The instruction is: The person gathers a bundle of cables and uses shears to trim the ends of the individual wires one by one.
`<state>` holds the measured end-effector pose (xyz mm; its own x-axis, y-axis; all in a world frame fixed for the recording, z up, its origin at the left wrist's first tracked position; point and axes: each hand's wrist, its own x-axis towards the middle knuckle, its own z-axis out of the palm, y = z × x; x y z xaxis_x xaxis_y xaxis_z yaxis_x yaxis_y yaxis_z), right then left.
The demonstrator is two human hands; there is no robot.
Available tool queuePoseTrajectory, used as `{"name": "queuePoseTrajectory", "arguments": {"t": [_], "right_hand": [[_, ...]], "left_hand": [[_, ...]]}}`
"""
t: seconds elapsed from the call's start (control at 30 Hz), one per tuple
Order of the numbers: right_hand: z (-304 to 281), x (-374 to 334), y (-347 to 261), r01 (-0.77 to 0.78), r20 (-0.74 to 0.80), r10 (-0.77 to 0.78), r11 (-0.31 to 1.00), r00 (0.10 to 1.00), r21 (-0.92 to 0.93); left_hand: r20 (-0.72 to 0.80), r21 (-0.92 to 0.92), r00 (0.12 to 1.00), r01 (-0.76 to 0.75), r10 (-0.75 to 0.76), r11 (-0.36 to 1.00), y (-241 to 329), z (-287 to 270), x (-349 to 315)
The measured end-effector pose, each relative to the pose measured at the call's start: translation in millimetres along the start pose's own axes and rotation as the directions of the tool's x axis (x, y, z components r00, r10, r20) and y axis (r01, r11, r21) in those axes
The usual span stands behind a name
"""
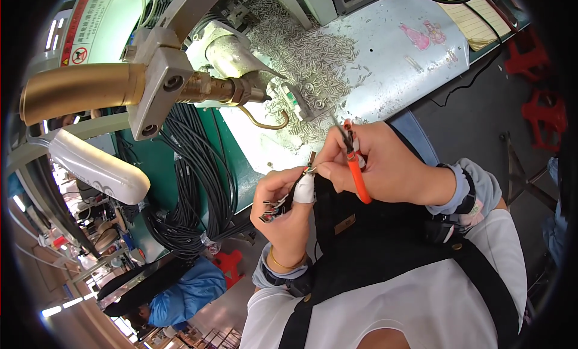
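My left hand (282, 219) is closed around several short black cable ends (276, 209) with small metal connectors. A white wrap (305, 189) covers its thumb. One black cable (301, 177) stands up between thumb and forefinger, with fine wires at its tip. My right hand (394, 162) grips orange-handled pliers (359, 179) in the palm, their dark jaws pointing up and away. At the same time its thumb and forefinger pinch at the fine wires beside the left fingertips. What exactly lies in that pinch is too small to make out.
Beyond my hands, a metal fixture (310, 105) sits among a heap of small silver pieces (307, 54) on a pale sheet (397, 54). A brass torch-like nozzle (211, 87) reaches in from the left. A black cable bundle (186, 192), a white lamp (99, 168) and red stools (545, 117) surround the bench.
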<state>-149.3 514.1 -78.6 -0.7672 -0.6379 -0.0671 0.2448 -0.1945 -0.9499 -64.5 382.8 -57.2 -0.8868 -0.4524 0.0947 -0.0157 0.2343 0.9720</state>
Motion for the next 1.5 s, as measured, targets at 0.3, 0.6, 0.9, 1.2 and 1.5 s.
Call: {"name": "queuePoseTrajectory", "arguments": {"t": [0.3, 0.6, 0.9, 1.2, 1.5], "right_hand": [[-1.8, -9.9, 3.3, 0.131, 0.089, -0.099, 0.612, 0.991, -0.78], [-2.8, -5.5, 21.5, 0.056, 0.115, 0.012, 0.818, 0.993, -0.572], [-10.0, 36.9, -8.9, -0.078, -0.129, 0.066, 0.993, 0.989, -0.091], [-14.4, 60.7, -7.0, -0.092, -0.13, 0.055, 0.95, 0.99, -0.3], [-13.3, 61.9, -2.8, -0.023, -0.14, -0.031, 0.929, 0.99, -0.368]], "left_hand": [[-0.045, -0.182, 0.994, 0.093, -0.103, 0.979, -0.5, -1.7, -0.7], [0.0, -0.195, 0.969, 0.241, -0.245, 0.951, -2.5, -3.1, 19.1], [0.27, -0.468, 0.878, 0.478, -0.395, 0.743, -21.2, 1.7, 78.5], [0.339, -0.427, 0.827, 0.56, -0.448, 0.71, -21.6, -2.5, 88.4], [0.341, -0.459, 0.845, 0.532, -0.412, 0.711, -24.4, -6.2, 86.0]]}}
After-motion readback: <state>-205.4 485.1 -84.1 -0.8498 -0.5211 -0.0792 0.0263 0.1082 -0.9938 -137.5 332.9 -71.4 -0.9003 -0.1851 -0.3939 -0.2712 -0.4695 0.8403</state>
